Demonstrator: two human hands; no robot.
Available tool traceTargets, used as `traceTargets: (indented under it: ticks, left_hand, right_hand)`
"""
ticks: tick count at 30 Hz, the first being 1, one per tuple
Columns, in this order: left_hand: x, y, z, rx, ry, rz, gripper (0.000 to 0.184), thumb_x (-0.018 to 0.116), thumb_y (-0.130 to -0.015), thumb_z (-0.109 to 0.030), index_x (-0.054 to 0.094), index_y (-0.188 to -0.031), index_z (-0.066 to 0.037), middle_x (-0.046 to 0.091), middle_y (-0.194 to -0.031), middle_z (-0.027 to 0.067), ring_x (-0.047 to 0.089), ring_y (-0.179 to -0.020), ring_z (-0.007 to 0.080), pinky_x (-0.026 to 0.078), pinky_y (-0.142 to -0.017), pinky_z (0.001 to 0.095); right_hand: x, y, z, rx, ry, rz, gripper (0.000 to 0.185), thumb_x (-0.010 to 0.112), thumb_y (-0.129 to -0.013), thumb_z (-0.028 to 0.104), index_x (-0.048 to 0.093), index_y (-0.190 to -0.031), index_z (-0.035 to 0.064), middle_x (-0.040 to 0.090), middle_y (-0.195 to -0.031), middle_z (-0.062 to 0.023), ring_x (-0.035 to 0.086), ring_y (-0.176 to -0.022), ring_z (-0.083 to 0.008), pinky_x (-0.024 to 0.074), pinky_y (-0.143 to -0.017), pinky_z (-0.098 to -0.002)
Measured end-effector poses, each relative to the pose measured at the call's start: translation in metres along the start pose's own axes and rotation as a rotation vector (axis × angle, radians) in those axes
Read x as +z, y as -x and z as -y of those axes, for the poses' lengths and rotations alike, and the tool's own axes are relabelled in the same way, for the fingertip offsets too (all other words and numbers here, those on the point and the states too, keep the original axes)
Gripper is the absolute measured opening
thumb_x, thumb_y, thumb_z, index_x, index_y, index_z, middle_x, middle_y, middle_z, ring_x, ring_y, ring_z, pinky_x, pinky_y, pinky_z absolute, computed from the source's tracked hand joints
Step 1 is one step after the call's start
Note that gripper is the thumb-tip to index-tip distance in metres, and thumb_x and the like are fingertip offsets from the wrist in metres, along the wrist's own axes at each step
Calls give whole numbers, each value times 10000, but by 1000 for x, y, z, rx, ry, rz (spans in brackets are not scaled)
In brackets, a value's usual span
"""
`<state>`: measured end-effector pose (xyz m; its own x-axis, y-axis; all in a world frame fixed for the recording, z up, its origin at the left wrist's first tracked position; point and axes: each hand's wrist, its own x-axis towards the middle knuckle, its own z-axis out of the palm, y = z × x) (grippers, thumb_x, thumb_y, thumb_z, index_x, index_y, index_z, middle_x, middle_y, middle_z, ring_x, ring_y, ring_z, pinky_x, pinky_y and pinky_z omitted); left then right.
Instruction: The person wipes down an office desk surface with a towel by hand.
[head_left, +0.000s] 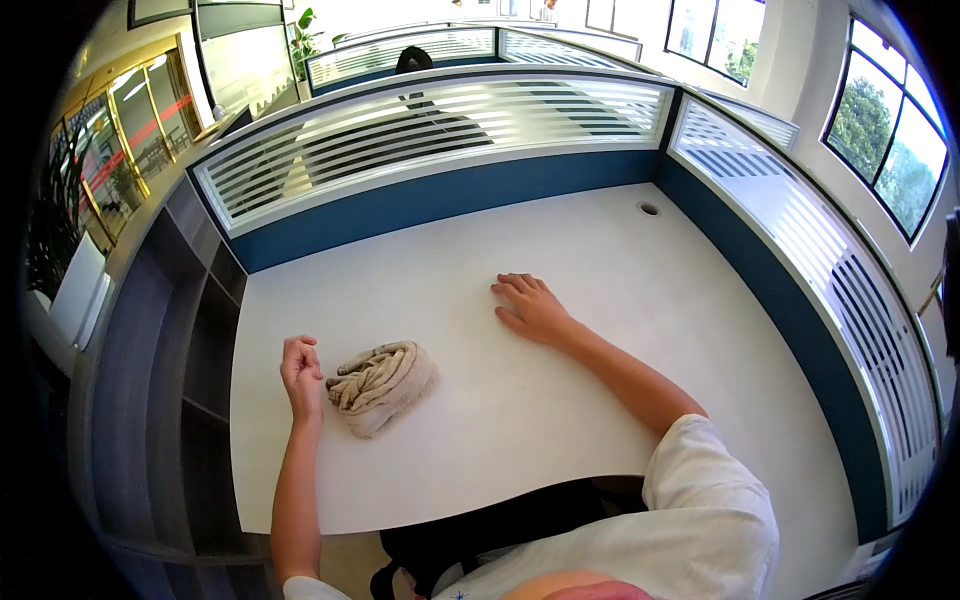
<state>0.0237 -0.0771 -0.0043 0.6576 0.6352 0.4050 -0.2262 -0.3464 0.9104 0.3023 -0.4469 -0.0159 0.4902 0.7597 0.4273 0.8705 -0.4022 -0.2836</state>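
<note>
A fisheye view, its corners lost in black, shows a person's 2 bare arms over a white counter [560, 420]. The white sleeve [705, 465] on the right covers part of the front edge, and a black item [490, 525] below that edge is partly hidden. A dark shape [415, 60] beyond the slatted partition [435, 125] is hard to make out.

The left hand [302, 370] is near the counter's left edge, its fingers bent into a loose curl; whether anything is inside the curl cannot be told. Just beside it, toward the middle, a beige cloth [385, 388] lies bunched in thick folds, about midway between the front and back edges. Whether hand and cloth touch is unclear.

The right hand [535, 308] rests palm down near the counter's middle, fingers spread, holding nothing. A round hole [648, 209] sits by the back corner where 2 partitions meet.

A red band crosses the glass doors [130, 140] at upper left; any lettering there is too small to read.
</note>
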Motion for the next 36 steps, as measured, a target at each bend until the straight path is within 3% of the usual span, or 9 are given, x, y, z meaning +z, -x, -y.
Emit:
traceTargets:
  ticks: [4,7,10,13,20,25,27,30,36]
  left_hand:
    - [2,-1,11,141,-197,158,223,546,-791,29,534,-982,-85,586,-1248,94,549,-1132,192,452,-820,331]
    - [12,12,-24,102,-236,488,509,805,-808,-166,611,-1275,-107,588,-1456,125,573,-1343,289,467,-1079,426]
    - [28,29,-67,332,-603,729,947,989,-684,-365,568,-1502,-144,529,-1616,129,526,-1462,361,419,-1220,486]
    - [32,31,-83,324,-602,825,1068,1032,-632,-453,557,-1541,-153,508,-1642,114,521,-1472,368,414,-1238,533]
    - [31,25,-78,308,-595,697,810,954,-736,-187,620,-1466,-84,650,-1489,126,631,-1336,388,522,-1141,452]
    - [-28,-14,-41,113,-765,298,766,915,-791,-166,605,-1484,-64,642,-1472,206,619,-1344,413,507,-1152,475]
    - [-68,-25,-1,271,-1045,32,748,892,-832,-219,592,-1496,-49,631,-1471,241,608,-1348,441,502,-1143,496]
    - [-87,-35,2,-80,-928,52,772,867,-850,-253,555,-1523,-38,631,-1471,249,613,-1335,458,512,-1111,520]
    - [-22,-4,-30,82,-927,158,814,864,-820,-244,520,-1534,-59,672,-1396,234,646,-1285,434,526,-1083,532]
  right_hand:
    - [-1,-3,1,24,17,29,473,619,-1067,322,614,-1459,57,556,-1585,-174,482,-1487,-373,395,-1239,-520]
    - [-1,-3,0,43,24,53,478,614,-1071,331,612,-1465,61,546,-1596,-169,474,-1495,-374,395,-1242,-519]
    - [0,-3,-2,35,16,49,484,610,-1075,338,608,-1475,65,540,-1605,-165,465,-1504,-373,382,-1254,-514]
    - [-3,-3,3,42,7,58,481,608,-1077,338,607,-1473,66,541,-1603,-166,464,-1505,-368,374,-1260,-509]
    - [-3,1,0,0,-4,24,467,622,-1069,317,604,-1457,58,549,-1590,-175,467,-1500,-366,376,-1254,-511]
    - [-4,1,0,5,-26,21,465,623,-1070,318,605,-1453,55,547,-1584,-183,464,-1499,-372,374,-1254,-514]
    - [-2,0,1,27,-24,22,470,623,-1070,322,603,-1456,55,547,-1579,-186,469,-1493,-374,375,-1251,-514]
    - [-4,0,-1,8,-27,32,476,623,-1069,325,606,-1461,55,539,-1592,-181,460,-1502,-373,367,-1258,-511]
    - [4,0,-6,7,-14,11,478,631,-1059,323,619,-1452,52,534,-1605,-179,462,-1503,-373,357,-1264,-514]
